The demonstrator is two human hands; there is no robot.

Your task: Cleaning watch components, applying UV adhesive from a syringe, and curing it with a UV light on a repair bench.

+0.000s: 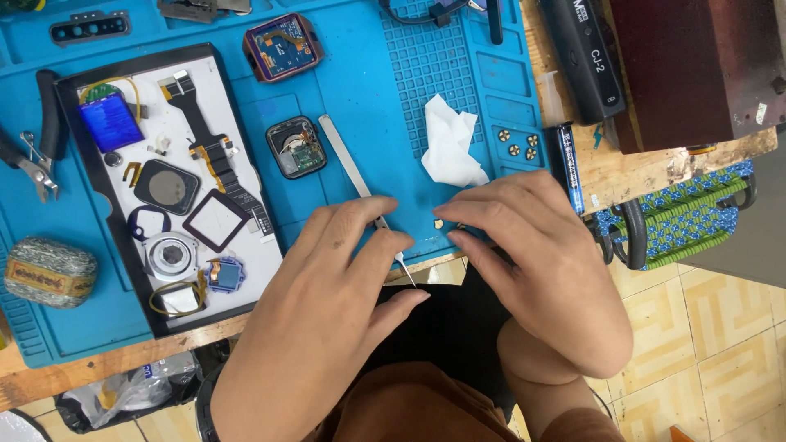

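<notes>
Left hand (327,286) on tweezers (360,184), right hand (532,262) by white tissue (450,147)

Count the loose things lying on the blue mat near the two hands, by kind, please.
Metal tweezers, under the left hand: 1
Open square watch bodies: 2
Crumpled white tissue: 1
Small brass round parts in the mat's side pocket: 4
Tiny gold piece by the right hand: 1
Total: 9
</notes>
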